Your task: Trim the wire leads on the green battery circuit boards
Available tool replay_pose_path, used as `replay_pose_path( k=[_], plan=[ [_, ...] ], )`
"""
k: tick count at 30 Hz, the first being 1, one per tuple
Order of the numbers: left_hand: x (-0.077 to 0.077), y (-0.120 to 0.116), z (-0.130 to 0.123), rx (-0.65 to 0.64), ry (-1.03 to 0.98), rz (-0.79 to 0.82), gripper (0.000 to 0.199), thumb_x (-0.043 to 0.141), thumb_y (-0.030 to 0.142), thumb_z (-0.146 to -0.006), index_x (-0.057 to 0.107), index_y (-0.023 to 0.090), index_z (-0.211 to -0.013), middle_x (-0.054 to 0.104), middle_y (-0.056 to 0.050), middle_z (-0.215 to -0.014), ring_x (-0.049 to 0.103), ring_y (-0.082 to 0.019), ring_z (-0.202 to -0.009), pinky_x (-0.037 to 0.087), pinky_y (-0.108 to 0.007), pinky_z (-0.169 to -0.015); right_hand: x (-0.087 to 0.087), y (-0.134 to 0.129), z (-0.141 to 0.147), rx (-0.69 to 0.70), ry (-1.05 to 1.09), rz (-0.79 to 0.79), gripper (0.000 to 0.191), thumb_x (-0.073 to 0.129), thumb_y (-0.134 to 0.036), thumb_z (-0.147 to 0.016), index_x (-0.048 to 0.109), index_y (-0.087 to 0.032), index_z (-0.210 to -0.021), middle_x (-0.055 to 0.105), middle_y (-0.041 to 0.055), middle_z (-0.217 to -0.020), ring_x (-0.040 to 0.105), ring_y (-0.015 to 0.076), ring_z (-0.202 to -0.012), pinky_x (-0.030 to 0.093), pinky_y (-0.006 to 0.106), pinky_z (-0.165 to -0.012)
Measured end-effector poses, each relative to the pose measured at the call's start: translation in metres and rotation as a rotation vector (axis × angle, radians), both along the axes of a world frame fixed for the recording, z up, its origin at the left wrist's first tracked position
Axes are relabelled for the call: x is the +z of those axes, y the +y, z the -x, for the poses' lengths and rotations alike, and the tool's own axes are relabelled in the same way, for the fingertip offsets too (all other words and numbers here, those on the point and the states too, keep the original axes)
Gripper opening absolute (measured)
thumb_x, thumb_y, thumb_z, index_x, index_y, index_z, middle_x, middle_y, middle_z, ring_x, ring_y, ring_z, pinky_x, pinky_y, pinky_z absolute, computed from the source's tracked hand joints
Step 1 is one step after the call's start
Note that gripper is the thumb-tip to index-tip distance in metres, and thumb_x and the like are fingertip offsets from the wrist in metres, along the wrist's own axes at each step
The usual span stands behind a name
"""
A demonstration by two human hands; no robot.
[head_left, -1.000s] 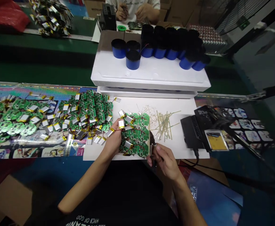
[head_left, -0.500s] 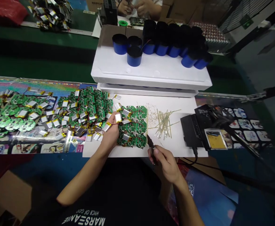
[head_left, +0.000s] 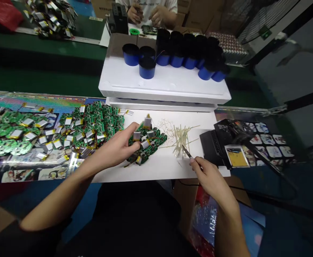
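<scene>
Printed picture sheets (head_left: 19, 175) covered the far left under a spread of round green circuit boards (head_left: 6, 139) carrying silver pouch batteries (head_left: 16, 134), and a denser heap of the same boards (head_left: 92, 123) lay just left of the left hand (head_left: 110, 148). Its fingers (head_left: 134, 137) curved half open over a small cluster of wired boards (head_left: 148, 144), touching them; whether they gripped or only steadied the cluster I could not tell. That cluster lay directly under the fingertips, on a white sheet (head_left: 167, 167). Right of those fingers sat a loose bundle of pale plastic strips (head_left: 182, 139), and the right hand (head_left: 210, 178) held a slim pointed tool (head_left: 186, 151), its right fingers (head_left: 192, 161) closed on the shaft and its tip just beside the strips. Past those fingers stood a black bench unit (head_left: 215, 148) with a yellow-faced panel (head_left: 237, 159). The step in hand looked like handling the wired boards, and the next move seemed to call for bringing the tool to them. No brand or writing could be read.
</scene>
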State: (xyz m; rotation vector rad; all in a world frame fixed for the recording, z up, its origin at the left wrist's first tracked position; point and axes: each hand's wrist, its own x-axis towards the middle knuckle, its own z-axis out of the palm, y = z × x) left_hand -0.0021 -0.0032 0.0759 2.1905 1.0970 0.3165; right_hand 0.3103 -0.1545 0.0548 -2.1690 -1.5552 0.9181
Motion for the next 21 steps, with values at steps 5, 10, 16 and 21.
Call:
replay_pose_path(
  k=[5, 10, 16, 21],
  plan=[
    [0.023, 0.002, -0.006, -0.226, 0.121, -0.261, 0.025, 0.049, 0.021, -0.102, 0.064, 0.022, -0.122, 0.072, -0.009, -0.106, 0.068, -0.023, -0.088, 0.049, -0.03, -0.073, 0.009, -0.001, 0.003, 0.02, -0.175, 0.103, 0.045, 0.035, -0.054, -0.107, 0.047, -0.026, -0.074, 0.063, 0.0046, -0.074, 0.056, 0.023, -0.069, 0.036, 0.034, -0.067],
    [0.001, -0.002, -0.005, -0.309, 0.166, -0.425, 0.024, 0.049, 0.022, -0.106, 0.067, 0.021, -0.121, 0.076, -0.01, -0.103, 0.071, -0.025, -0.093, 0.052, -0.031, -0.075, 0.004, -0.01, 0.002, 0.066, -0.26, 0.118, 0.04, 0.036, -0.049, -0.109, 0.055, -0.025, -0.084, 0.069, 0.0077, -0.091, 0.066, 0.026, -0.083, 0.038, 0.033, -0.071],
    [-0.007, 0.0, 0.027, -0.337, 0.122, -0.298, 0.03, 0.049, 0.03, -0.104, 0.059, 0.017, -0.128, 0.072, -0.015, -0.116, 0.072, -0.026, -0.094, 0.054, -0.033, -0.073, 0.006, -0.017, -0.002, 0.121, -0.333, 0.227, 0.036, 0.041, -0.045, -0.111, 0.065, -0.025, -0.094, 0.073, 0.0072, -0.099, 0.07, 0.0276, -0.091, 0.034, 0.032, -0.067],
    [-0.004, 0.007, 0.046, -0.287, 0.084, -0.104, 0.031, 0.057, 0.026, -0.094, 0.059, 0.02, -0.124, 0.075, -0.01, -0.108, 0.075, -0.025, -0.089, 0.055, -0.031, -0.069, 0.015, -0.015, -0.002, 0.083, -0.342, 0.153, 0.033, 0.044, -0.043, -0.11, 0.062, -0.023, -0.091, 0.07, 0.0073, -0.095, 0.065, 0.0254, -0.083, 0.032, 0.033, -0.067]
  ],
)
